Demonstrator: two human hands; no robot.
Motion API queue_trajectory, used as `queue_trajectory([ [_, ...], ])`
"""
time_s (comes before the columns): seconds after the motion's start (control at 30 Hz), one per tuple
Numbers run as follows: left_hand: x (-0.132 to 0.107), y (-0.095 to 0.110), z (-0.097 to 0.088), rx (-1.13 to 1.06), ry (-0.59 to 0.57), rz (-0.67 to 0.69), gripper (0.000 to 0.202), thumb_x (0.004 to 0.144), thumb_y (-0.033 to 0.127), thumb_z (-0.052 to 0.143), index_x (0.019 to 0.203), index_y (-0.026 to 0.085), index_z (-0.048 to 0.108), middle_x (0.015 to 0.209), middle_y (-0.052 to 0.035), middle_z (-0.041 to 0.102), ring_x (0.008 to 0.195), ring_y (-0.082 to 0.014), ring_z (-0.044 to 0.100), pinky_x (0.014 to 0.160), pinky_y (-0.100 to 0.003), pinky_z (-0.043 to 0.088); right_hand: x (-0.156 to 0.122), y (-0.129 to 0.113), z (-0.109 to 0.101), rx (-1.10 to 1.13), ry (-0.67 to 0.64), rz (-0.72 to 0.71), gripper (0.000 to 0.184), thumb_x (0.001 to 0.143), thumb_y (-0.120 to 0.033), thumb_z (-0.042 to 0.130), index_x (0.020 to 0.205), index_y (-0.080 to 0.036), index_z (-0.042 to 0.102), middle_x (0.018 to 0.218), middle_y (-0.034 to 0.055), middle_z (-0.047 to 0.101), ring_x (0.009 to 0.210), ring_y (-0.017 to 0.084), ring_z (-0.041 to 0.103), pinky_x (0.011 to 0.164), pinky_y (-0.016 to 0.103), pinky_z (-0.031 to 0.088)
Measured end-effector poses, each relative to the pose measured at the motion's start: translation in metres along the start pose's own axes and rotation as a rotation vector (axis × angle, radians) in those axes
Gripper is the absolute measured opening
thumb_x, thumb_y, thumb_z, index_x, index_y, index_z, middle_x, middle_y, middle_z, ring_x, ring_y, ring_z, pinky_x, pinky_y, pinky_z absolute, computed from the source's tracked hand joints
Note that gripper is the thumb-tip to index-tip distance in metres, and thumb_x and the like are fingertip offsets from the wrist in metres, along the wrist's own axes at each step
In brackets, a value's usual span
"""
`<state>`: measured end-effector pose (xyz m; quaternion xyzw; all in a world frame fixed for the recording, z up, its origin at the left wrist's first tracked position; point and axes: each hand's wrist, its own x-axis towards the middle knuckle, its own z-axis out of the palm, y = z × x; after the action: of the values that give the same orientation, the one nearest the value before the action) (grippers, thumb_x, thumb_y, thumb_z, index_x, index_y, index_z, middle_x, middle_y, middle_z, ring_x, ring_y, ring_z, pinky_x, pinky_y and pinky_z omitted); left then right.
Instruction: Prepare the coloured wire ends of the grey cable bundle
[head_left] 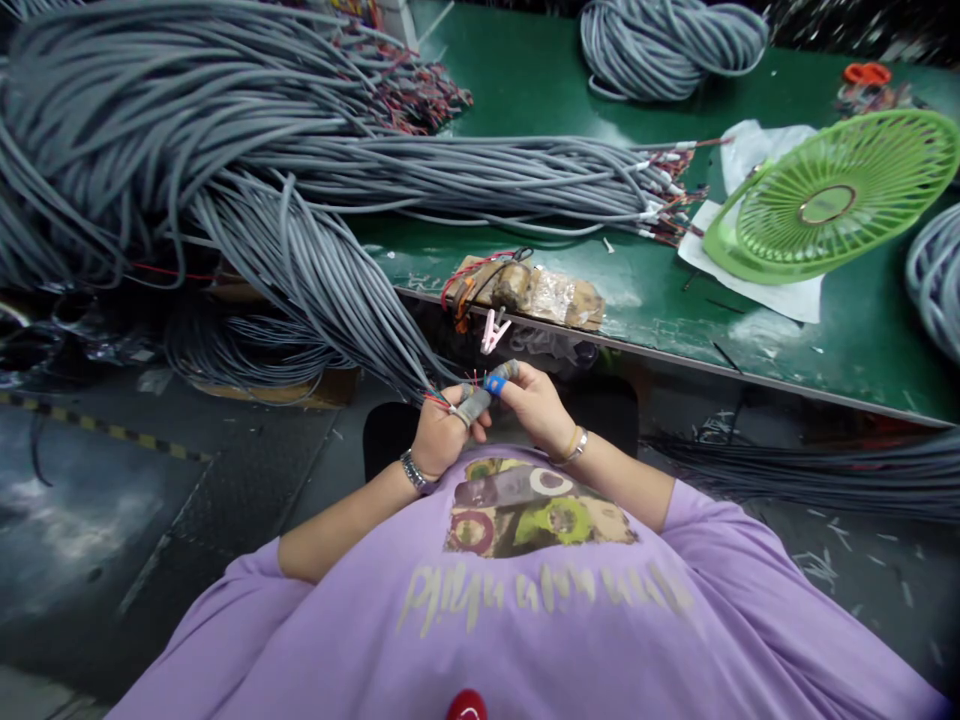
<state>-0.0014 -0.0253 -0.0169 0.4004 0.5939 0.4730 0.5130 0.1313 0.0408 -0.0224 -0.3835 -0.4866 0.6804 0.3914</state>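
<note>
My left hand (pixel 444 428) is closed round the end of a grey cable, with thin red and green wires (pixel 439 398) showing beside the fingers. Close against it, my right hand (pixel 534 398) pinches at the fine wire ends (pixel 475 380); blue tape wraps one of its fingertips. Fingers of both hands also wear grey coverings. A thick bundle of grey cables (pixel 330 270) slopes down from the bench to my left hand. Just above my hands, a pink clothes peg (pixel 493 332) hangs at the bench edge.
On the green bench (pixel 645 290) lie more grey cables (pixel 480 180) with stripped ends, a coiled cable (pixel 667 45) and a taped cardboard piece (pixel 540 290). A green fan (pixel 832 200) stands at right. Dark cables (pixel 817 475) lie below the bench.
</note>
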Motion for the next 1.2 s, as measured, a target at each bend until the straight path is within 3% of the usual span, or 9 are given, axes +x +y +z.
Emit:
queue_trajectory([
  [0.2,0.004,0.001,0.003,-0.152,0.073,0.023,0.036,0.081,0.044,0.065,0.061,0.014,0.06,0.05,-0.0007,0.06,0.036,-0.0067,0.05,0.034,-0.018,0.026,0.002,0.002,0.002,0.039,0.006,0.012,0.021,0.07,-0.035,0.073,0.07,-0.017,0.061,0.064,-0.0029,0.056,0.056,0.008,0.043,0.054,0.023,0.037],
  [0.37,0.004,0.01,-0.001,-0.22,0.066,-0.004,0.038,0.079,0.044,0.067,0.058,0.014,0.058,0.049,0.0001,0.059,0.033,-0.0053,0.047,0.032,-0.017,0.023,0.008,0.0,-0.009,0.2,0.069,0.09,0.036,0.073,-0.051,0.071,0.073,-0.017,0.061,0.062,-0.0036,0.054,0.054,0.007,0.044,0.054,0.022,0.039],
  [0.5,0.006,0.02,-0.004,-0.255,-0.037,-0.079,0.034,0.074,0.045,0.07,0.066,0.013,0.063,0.048,0.0009,0.058,0.031,-0.0053,0.045,0.031,-0.017,0.024,0.025,-0.008,-0.022,0.258,0.082,0.164,0.045,0.074,-0.061,0.068,0.081,-0.017,0.063,0.068,-0.0013,0.059,0.054,0.007,0.047,0.051,0.021,0.039],
  [0.67,0.017,0.033,-0.008,-0.323,-0.235,-0.174,0.033,0.066,0.042,0.075,0.063,0.011,0.065,0.04,0.0007,0.054,0.026,-0.0061,0.039,0.029,-0.018,0.022,0.047,-0.018,-0.02,0.241,-0.137,0.248,0.051,0.079,-0.067,0.06,0.079,-0.016,0.063,0.074,0.0029,0.063,0.056,0.008,0.051,0.049,0.021,0.04],
  [0.73,0.024,0.036,-0.011,-0.39,-0.32,-0.207,0.03,0.063,0.039,0.075,0.062,0.01,0.065,0.037,0.0006,0.051,0.024,-0.0067,0.038,0.028,-0.018,0.02,0.052,-0.017,-0.015,0.214,-0.157,0.161,0.053,0.076,-0.069,0.063,0.077,-0.016,0.063,0.069,0.0015,0.061,0.054,0.008,0.048,0.048,0.02,0.038],
  [0.83,0.034,0.037,-0.018,-0.496,-0.414,-0.244,0.023,0.063,0.032,0.073,0.061,0.01,0.065,0.035,0.0007,0.05,0.023,-0.007,0.036,0.028,-0.018,0.022,0.053,-0.009,-0.008,0.133,-0.004,-0.045,0.054,0.071,-0.07,0.065,0.07,-0.016,0.061,0.062,-0.0014,0.057,0.051,0.006,0.042,0.048,0.02,0.033],
  [0.9,0.039,0.036,-0.022,-0.537,-0.461,-0.256,0.02,0.064,0.029,0.071,0.063,0.01,0.066,0.036,0.0003,0.05,0.023,-0.007,0.036,0.028,-0.018,0.023,0.054,-0.004,-0.005,0.125,0.059,-0.084,0.055,0.07,-0.072,0.064,0.069,-0.017,0.06,0.06,-0.0021,0.056,0.052,0.007,0.041,0.049,0.02,0.034],
  [1.07,0.046,0.031,-0.023,-0.56,-0.48,-0.292,0.017,0.064,0.027,0.071,0.063,0.011,0.065,0.035,0.0009,0.047,0.023,-0.0066,0.034,0.028,-0.018,0.022,0.057,0.001,0.005,0.379,-0.091,0.148,0.057,0.071,-0.074,0.062,0.077,-0.017,0.062,0.068,-0.0001,0.06,0.057,0.009,0.049,0.054,0.023,0.042],
  [1.2,0.049,0.029,-0.022,-0.538,-0.482,-0.317,0.018,0.064,0.028,0.071,0.061,0.011,0.065,0.035,0.0016,0.045,0.023,-0.0061,0.033,0.028,-0.018,0.021,0.058,-0.007,0.012,0.488,-0.016,0.22,0.053,0.072,-0.069,0.067,0.08,-0.016,0.065,0.065,-0.0003,0.06,0.056,0.009,0.048,0.052,0.022,0.041],
])
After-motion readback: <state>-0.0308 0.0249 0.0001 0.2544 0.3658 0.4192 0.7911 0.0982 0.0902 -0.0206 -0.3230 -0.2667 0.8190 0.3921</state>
